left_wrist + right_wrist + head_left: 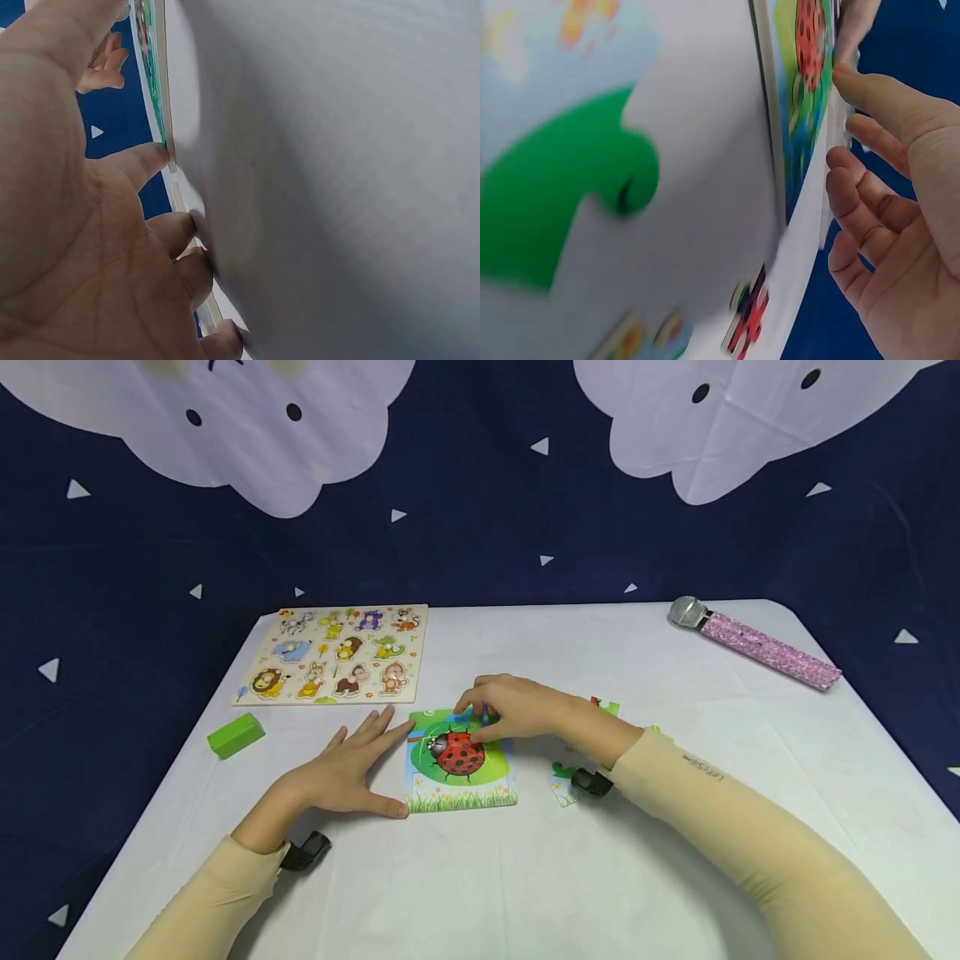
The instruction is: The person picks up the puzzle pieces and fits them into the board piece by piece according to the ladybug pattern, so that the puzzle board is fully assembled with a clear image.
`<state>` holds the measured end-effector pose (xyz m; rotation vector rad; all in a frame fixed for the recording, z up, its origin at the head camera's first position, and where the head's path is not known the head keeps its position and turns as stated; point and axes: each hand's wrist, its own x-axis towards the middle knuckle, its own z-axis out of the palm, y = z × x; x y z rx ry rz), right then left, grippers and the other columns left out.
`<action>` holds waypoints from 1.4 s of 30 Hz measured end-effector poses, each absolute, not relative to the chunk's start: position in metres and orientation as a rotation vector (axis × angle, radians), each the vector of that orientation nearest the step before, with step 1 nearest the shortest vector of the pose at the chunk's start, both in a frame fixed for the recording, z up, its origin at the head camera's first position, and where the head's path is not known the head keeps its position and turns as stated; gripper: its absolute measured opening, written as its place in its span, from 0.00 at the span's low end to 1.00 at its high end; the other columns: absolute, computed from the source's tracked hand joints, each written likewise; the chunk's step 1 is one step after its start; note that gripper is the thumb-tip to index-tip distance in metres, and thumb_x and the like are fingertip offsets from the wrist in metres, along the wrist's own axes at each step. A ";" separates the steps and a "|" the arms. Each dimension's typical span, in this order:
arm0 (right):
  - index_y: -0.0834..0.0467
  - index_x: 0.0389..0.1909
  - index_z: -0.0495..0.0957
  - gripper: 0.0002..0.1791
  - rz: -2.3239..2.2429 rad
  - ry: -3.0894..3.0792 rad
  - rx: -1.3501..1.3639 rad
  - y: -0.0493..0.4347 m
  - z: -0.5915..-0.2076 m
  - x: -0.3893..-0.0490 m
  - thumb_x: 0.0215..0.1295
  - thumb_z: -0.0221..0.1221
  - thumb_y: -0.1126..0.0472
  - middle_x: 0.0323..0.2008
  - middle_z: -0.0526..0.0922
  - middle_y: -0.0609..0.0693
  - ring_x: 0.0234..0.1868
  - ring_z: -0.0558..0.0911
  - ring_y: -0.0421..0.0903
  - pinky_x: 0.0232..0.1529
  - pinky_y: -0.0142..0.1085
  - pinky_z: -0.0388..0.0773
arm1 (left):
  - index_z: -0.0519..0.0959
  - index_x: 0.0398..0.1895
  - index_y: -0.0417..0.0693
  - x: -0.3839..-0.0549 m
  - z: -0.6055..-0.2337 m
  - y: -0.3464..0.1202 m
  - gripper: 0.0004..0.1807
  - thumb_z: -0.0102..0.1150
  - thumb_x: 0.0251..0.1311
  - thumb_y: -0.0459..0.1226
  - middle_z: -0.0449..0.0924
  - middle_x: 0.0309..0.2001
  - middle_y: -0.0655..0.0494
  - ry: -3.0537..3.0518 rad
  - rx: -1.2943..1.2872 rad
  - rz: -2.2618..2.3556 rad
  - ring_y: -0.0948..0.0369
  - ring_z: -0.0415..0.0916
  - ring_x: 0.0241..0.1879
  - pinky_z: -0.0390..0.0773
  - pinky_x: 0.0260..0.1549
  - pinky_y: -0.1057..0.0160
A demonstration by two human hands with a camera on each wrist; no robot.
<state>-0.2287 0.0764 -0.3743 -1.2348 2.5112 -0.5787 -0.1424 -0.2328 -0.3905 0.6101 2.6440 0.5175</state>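
A square ladybug picture puzzle (459,783) lies flat on the white table. Against its left edge rest the thumb and a fingertip of my left hand (341,777), fingers spread wide; the left wrist view shows a fingertip at the board's side (161,90). My right hand (517,706) reaches over the puzzle's upper right part, with bent fingers near its top edge and the thumb by the ladybug. In the right wrist view nothing shows between the fingers. Loose puzzle pieces (562,792) lie right of the board, partly hidden by the right arm; one has a green curl (562,187).
An animal peg board (337,689) lies behind the left hand, and a green block (236,736) sits at the left. Toward the back right is a pink glitter microphone (765,647). A dark blue curtain (480,552) hangs behind the table.
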 end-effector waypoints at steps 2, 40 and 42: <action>0.51 0.65 0.84 0.26 -0.581 2.525 -1.203 0.083 -0.374 -0.231 0.69 0.73 0.49 0.49 0.84 0.49 0.45 0.82 0.43 0.50 0.38 0.82 | 0.51 0.89 0.59 -0.142 -0.391 -0.233 0.71 0.79 0.46 0.69 0.34 0.89 0.41 2.644 0.608 0.520 0.35 0.34 0.87 0.37 0.78 0.20; 0.53 0.68 0.82 0.31 -0.845 2.500 -0.751 0.176 -0.386 -0.259 0.62 0.76 0.60 0.58 0.79 0.59 0.52 0.76 0.53 0.57 0.47 0.75 | 0.50 0.89 0.59 -0.142 -0.392 -0.234 0.71 0.79 0.46 0.68 0.33 0.89 0.42 2.629 0.603 0.537 0.35 0.32 0.88 0.34 0.78 0.20; 0.53 0.68 0.82 0.32 -0.844 2.498 -0.745 0.176 -0.386 -0.259 0.62 0.76 0.60 0.58 0.79 0.58 0.52 0.76 0.53 0.56 0.46 0.75 | 0.50 0.89 0.59 -0.142 -0.392 -0.234 0.71 0.79 0.46 0.68 0.33 0.89 0.42 2.629 0.606 0.533 0.35 0.32 0.88 0.34 0.78 0.20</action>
